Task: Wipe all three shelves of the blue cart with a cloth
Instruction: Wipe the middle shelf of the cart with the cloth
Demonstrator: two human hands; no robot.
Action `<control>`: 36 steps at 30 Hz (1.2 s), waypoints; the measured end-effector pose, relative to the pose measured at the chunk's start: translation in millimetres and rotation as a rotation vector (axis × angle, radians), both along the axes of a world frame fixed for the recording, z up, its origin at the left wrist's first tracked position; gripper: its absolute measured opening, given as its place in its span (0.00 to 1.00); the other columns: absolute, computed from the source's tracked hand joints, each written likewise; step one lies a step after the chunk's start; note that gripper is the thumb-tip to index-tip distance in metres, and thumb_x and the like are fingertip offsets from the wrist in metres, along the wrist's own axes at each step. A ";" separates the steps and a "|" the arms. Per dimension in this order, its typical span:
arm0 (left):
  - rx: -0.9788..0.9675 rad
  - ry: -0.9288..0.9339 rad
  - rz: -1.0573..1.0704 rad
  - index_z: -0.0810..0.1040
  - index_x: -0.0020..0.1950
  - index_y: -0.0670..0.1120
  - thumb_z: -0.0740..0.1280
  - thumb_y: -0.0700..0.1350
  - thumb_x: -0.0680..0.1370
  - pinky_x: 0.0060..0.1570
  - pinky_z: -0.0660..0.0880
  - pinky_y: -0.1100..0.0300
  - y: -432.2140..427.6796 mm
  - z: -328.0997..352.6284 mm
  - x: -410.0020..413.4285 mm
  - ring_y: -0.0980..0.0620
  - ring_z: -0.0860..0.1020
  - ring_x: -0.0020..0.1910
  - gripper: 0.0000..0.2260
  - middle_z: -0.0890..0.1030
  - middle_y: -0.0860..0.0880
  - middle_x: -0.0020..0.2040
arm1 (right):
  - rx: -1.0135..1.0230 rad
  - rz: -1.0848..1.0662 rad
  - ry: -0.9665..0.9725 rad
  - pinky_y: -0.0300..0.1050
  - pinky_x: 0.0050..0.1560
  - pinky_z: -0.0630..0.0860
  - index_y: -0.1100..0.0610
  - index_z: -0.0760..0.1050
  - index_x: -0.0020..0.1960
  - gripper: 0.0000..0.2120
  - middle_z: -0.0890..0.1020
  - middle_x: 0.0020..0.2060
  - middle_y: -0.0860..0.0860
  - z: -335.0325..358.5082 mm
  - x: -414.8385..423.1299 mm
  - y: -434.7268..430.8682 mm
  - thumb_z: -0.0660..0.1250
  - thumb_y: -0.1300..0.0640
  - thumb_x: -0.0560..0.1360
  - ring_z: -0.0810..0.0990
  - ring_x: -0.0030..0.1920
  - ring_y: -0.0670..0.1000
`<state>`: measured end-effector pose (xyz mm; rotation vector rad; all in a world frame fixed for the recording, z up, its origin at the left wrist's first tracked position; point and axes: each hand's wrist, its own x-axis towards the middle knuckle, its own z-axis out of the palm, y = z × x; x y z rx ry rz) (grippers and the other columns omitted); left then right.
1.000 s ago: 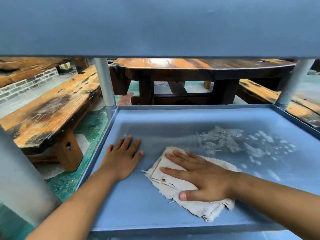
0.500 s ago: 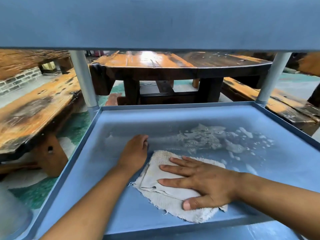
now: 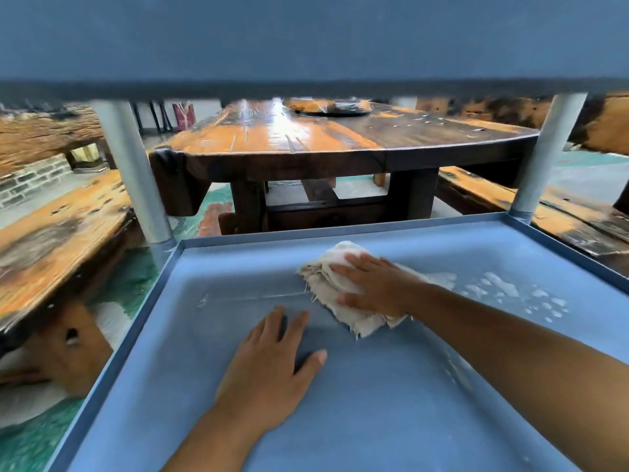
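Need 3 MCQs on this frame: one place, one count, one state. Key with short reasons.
1. Where on the shelf does the cloth lie?
A. front-left corner
B. draped over the rim
C. far half, under the right hand

2. How many grey posts show at the shelf's far corners?
A. one
B. two
C. four

3. What is the left hand doing?
A. lying flat on bare shelf
B. gripping the cloth
C. holding a post

Key: 1 C, the right hand presses the cloth down toward the far rim. 2 B, one post stands at each far corner. 3 A, its fingers are straight and it holds nothing.
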<state>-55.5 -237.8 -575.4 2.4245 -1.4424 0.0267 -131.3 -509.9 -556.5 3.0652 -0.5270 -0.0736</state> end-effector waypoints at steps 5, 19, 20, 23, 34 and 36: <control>0.075 -0.062 -0.005 0.48 0.77 0.63 0.38 0.72 0.70 0.75 0.46 0.57 -1.1 -3.2 0.1 0.53 0.47 0.78 0.36 0.49 0.53 0.80 | -0.108 -0.295 -0.096 0.63 0.73 0.63 0.40 0.54 0.79 0.40 0.59 0.79 0.55 -8.2 17.4 -61.2 0.43 0.24 0.72 0.60 0.76 0.61; 0.164 -0.079 0.020 0.42 0.78 0.64 0.41 0.69 0.77 0.77 0.43 0.50 -7.1 -0.2 -5.8 0.51 0.40 0.79 0.30 0.42 0.52 0.81 | 0.048 -0.466 -0.011 0.65 0.75 0.47 0.38 0.44 0.79 0.39 0.46 0.81 0.54 -2.7 -0.2 -23.2 0.43 0.23 0.72 0.46 0.79 0.65; 0.173 -0.070 0.022 0.42 0.78 0.64 0.41 0.68 0.77 0.77 0.43 0.50 -7.5 0.3 -5.7 0.50 0.40 0.79 0.29 0.42 0.52 0.81 | 0.038 -0.432 -0.012 0.66 0.75 0.48 0.38 0.44 0.79 0.38 0.46 0.81 0.55 -3.5 -6.4 -9.1 0.44 0.24 0.73 0.46 0.79 0.65; 0.198 -0.050 0.017 0.43 0.78 0.64 0.43 0.66 0.78 0.77 0.43 0.49 -7.5 3.4 -4.7 0.50 0.40 0.79 0.28 0.41 0.52 0.81 | 0.051 -0.286 -0.036 0.65 0.76 0.47 0.36 0.43 0.77 0.39 0.45 0.81 0.56 -5.2 -39.7 37.1 0.42 0.24 0.69 0.44 0.80 0.64; 0.208 -0.020 0.056 0.47 0.78 0.63 0.44 0.64 0.80 0.76 0.46 0.49 -11.9 2.6 1.9 0.51 0.43 0.79 0.26 0.45 0.52 0.81 | 0.145 0.148 0.056 0.52 0.77 0.32 0.28 0.32 0.75 0.33 0.31 0.78 0.41 12.6 -206.9 79.8 0.46 0.26 0.76 0.26 0.76 0.45; 0.236 -0.025 0.062 0.47 0.78 0.63 0.44 0.64 0.80 0.76 0.47 0.49 -14.7 4.1 2.4 0.50 0.44 0.80 0.26 0.45 0.52 0.81 | 0.144 0.171 0.094 0.53 0.78 0.35 0.29 0.34 0.76 0.33 0.31 0.78 0.38 21.5 -238.3 63.4 0.49 0.28 0.78 0.27 0.77 0.44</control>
